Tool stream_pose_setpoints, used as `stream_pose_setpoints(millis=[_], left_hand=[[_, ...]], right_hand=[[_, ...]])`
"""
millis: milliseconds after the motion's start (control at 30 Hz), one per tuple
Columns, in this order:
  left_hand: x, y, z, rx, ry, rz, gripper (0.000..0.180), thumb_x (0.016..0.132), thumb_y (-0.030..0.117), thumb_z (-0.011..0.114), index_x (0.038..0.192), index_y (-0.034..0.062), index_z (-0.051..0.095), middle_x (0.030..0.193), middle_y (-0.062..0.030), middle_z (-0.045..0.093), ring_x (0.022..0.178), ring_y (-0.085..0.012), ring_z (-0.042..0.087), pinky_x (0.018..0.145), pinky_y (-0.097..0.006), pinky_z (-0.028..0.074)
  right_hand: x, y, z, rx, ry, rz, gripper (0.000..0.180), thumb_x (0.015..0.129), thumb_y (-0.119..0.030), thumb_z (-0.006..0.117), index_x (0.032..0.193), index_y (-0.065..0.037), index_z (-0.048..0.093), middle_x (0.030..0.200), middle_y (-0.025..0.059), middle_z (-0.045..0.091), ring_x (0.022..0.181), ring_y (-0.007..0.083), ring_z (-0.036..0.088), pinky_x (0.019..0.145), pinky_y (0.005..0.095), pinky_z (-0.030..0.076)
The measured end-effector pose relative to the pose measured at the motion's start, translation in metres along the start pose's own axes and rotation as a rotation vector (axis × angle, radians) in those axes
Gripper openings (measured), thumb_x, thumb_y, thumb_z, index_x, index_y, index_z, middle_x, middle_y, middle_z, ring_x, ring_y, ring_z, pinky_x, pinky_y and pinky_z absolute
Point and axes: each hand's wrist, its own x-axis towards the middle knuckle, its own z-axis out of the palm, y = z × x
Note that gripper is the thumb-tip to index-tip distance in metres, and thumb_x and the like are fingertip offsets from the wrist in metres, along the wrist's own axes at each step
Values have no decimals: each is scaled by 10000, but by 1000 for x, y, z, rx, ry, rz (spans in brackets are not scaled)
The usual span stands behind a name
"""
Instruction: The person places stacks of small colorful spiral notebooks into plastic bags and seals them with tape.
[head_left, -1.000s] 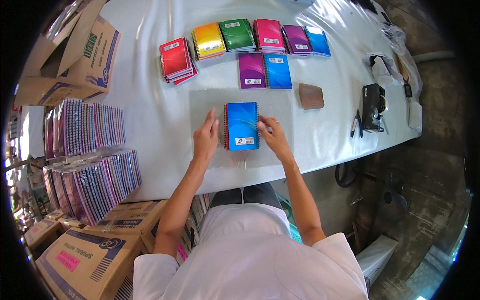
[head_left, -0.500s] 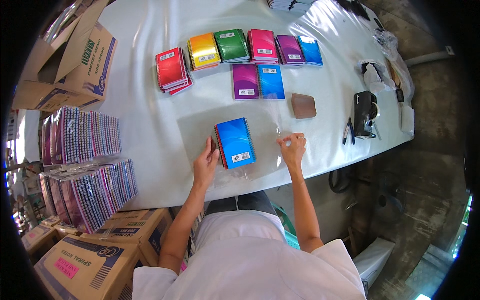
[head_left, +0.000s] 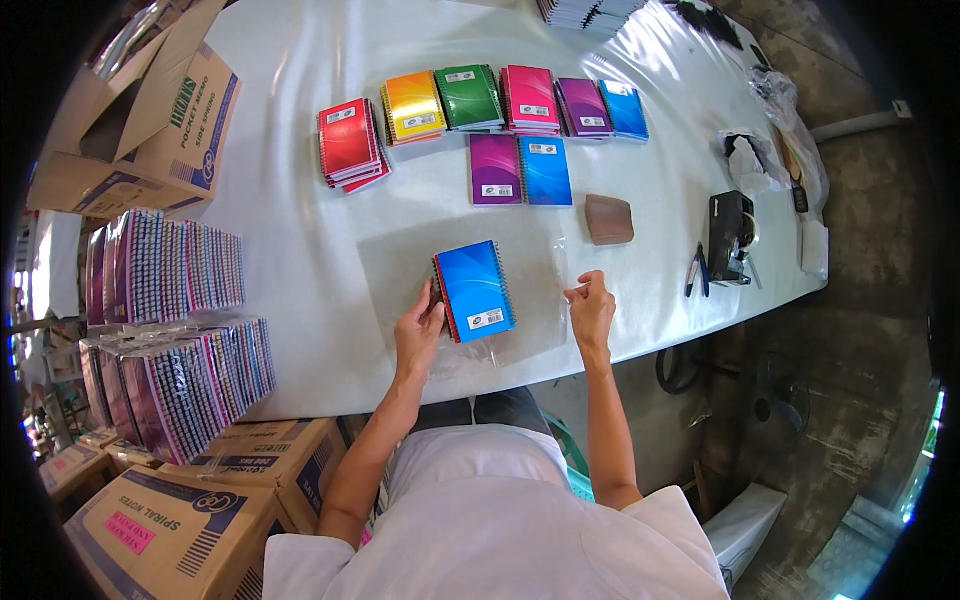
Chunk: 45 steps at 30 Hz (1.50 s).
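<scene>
A small stack of spiral notebooks [head_left: 475, 285], blue on top with a red edge showing beneath, lies on a clear plastic sheet [head_left: 400, 262] in front of me. My left hand [head_left: 418, 328] is closed on the stack's left edge, its thumb beside the red one. To the right, my right hand [head_left: 592, 312] has its fingers pinched together at the sheet's right edge; the film there is hard to make out. Beyond the stack, a purple notebook [head_left: 495, 165] and a blue notebook [head_left: 546, 178] lie side by side.
Piles of red [head_left: 347, 137], yellow [head_left: 413, 102], green [head_left: 468, 95] and other notebooks form a row at the back. A brown block [head_left: 609, 220], pens [head_left: 697, 270] and a black tape dispenser [head_left: 728, 235] are at right. Wrapped notebook bundles [head_left: 185, 265] and an open carton [head_left: 190, 135] stand left.
My right hand has shifted slightly right and down, pulling back from the stack. My left hand has closed further onto the stack's edge. The stack itself has barely moved.
</scene>
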Motion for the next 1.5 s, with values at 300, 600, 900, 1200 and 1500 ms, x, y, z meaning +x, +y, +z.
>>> stream_pose_setpoints(millis=[300, 600, 900, 1200, 1500], left_hand=[[7, 11, 13, 132, 35, 264, 567, 960, 131, 549, 1457, 32, 295, 1437, -126, 401, 1233, -166, 457, 1046, -276, 347], [26, 4, 29, 85, -60, 361, 850, 869, 301, 676, 1491, 42, 158, 1523, -216, 199, 1373, -258, 276, 1101, -335, 267], [25, -1, 31, 403, 13, 524, 793, 881, 197, 612, 1492, 44, 130, 1531, -286, 88, 1438, -378, 109, 1134, -384, 206], [21, 8, 31, 471, 17, 550, 738, 919, 144, 543, 1484, 3, 88, 1548, -245, 72, 1440, -386, 73, 1147, -409, 162], [20, 3, 28, 358, -35, 472, 714, 932, 94, 519, 1497, 50, 85, 1566, -197, 60, 1452, -296, 79, 1153, -353, 139]], right_hand=[[-16, -55, -18, -166, 133, -437, 159, 726, 49, 654, 851, -16, 581, 846, 166, 603, 803, 354, 588, 700, 409, 462], [-76, -111, 27, -171, -255, -841, 166, 743, 17, 597, 906, 0, 572, 951, 175, 633, 947, 313, 581, 794, 414, 432], [6, -49, -6, 582, -710, -325, 256, 919, -165, 607, 1121, -8, 613, 1079, 119, 649, 1048, 192, 596, 908, 346, 455], [101, -122, 14, 16, -630, -958, 402, 715, 1, 734, 1094, -86, 633, 1402, 72, 472, 1214, 293, 504, 1004, 388, 415], [91, -130, 43, 171, -156, -770, 104, 808, 48, 604, 897, -3, 620, 1016, 159, 642, 965, 336, 604, 814, 365, 485]])
